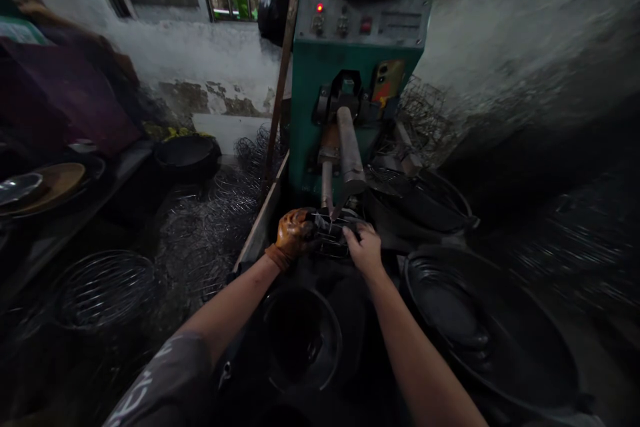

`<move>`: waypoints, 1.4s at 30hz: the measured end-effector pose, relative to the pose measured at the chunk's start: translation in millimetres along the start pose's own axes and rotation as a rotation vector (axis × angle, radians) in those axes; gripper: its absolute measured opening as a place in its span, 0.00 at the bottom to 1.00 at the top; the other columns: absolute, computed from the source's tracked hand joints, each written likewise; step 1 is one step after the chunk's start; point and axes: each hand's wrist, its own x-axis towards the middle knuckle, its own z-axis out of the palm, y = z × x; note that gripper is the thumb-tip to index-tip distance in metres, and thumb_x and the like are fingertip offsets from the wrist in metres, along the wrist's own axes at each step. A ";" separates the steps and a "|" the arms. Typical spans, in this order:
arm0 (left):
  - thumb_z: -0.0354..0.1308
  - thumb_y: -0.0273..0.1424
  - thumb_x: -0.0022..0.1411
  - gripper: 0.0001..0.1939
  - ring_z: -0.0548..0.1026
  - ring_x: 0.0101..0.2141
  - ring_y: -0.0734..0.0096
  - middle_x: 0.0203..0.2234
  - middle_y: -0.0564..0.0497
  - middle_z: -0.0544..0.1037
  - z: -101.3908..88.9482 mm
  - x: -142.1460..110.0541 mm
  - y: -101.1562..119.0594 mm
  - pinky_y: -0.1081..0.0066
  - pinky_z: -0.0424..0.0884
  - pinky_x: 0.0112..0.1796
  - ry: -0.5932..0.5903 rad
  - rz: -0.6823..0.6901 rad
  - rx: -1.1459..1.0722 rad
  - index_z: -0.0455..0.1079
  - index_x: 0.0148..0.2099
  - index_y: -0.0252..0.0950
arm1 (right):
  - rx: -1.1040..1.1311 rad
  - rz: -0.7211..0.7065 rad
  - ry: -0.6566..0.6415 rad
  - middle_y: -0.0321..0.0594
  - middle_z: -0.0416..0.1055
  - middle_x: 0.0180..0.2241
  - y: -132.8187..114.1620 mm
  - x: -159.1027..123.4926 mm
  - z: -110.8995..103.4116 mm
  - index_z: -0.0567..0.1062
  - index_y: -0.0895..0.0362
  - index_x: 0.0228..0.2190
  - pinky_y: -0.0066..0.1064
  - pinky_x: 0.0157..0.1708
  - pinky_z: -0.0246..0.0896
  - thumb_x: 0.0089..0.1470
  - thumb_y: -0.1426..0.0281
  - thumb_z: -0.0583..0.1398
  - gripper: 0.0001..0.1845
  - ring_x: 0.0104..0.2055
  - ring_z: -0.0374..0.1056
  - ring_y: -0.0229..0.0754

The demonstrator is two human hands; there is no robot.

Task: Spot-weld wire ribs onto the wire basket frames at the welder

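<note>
My left hand [294,235], in a stained orange glove, is closed around the left side of a small wire rack [333,250]. Bare, my right hand [364,245] grips the rack's right side, its thumb lying near the wires. Between my hands, the rack sits at the tips of the welding machine's electrodes [332,212]. Above it reach the machine's thick metal arm [351,153] and a thinner rod [327,183]. The green spot welding machine [313,100] stands straight ahead with a red light lit on its panel. The fingertips of my left hand are partly hidden in shadow.
A dark round bowl [303,340] lies below my forearms. To the right stands a wide black pan [520,347] holding wire rings. Tangled wire pieces [200,240] and a round grate [107,287] lie at left. A wooden board [265,213] edges the machine's left side.
</note>
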 end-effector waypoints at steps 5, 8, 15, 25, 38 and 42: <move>0.63 0.51 0.63 0.22 0.79 0.53 0.46 0.51 0.37 0.82 6.8 -0.1 -5.8 0.49 0.77 0.54 -0.019 0.012 0.036 0.80 0.42 0.36 | 0.012 0.014 0.011 0.46 0.81 0.34 2.9 3.7 2.2 0.78 0.51 0.29 0.49 0.49 0.69 0.61 0.54 0.59 0.16 0.43 0.74 0.56; 0.64 0.51 0.62 0.22 0.79 0.54 0.46 0.52 0.38 0.82 11.1 -0.1 -8.4 0.49 0.76 0.55 -0.052 -0.011 0.063 0.81 0.42 0.37 | 0.015 0.019 0.010 0.47 0.80 0.34 4.5 4.7 3.6 0.77 0.51 0.28 0.49 0.49 0.68 0.61 0.55 0.58 0.16 0.43 0.74 0.56; 0.65 0.51 0.60 0.22 0.78 0.55 0.44 0.54 0.37 0.81 20.6 0.4 -15.0 0.47 0.75 0.56 -0.051 0.009 0.086 0.81 0.44 0.37 | 0.004 -0.001 0.048 0.45 0.80 0.34 10.4 5.5 7.4 0.75 0.50 0.27 0.47 0.48 0.67 0.61 0.54 0.58 0.16 0.42 0.72 0.54; 0.68 0.49 0.58 0.22 0.76 0.58 0.44 0.57 0.38 0.79 25.8 3.1 -18.4 0.44 0.73 0.60 -0.126 -0.064 0.043 0.80 0.47 0.38 | -0.003 -0.007 0.057 0.46 0.79 0.33 17.7 8.6 8.4 0.73 0.50 0.26 0.48 0.47 0.67 0.60 0.55 0.58 0.16 0.41 0.72 0.54; 0.66 0.52 0.60 0.28 0.76 0.57 0.42 0.55 0.34 0.80 27.9 -0.3 -22.0 0.46 0.74 0.59 -0.086 -0.011 0.056 0.82 0.49 0.34 | -0.005 -0.017 0.088 0.44 0.77 0.32 19.7 6.2 12.5 0.72 0.50 0.26 0.47 0.46 0.68 0.60 0.57 0.59 0.14 0.40 0.71 0.53; 0.65 0.52 0.61 0.24 0.78 0.54 0.44 0.53 0.37 0.81 27.8 1.6 -22.8 0.47 0.76 0.56 -0.074 0.018 0.072 0.81 0.46 0.36 | -0.001 -0.011 0.090 0.46 0.78 0.34 16.8 5.8 16.0 0.73 0.50 0.27 0.49 0.48 0.69 0.60 0.58 0.58 0.13 0.42 0.72 0.54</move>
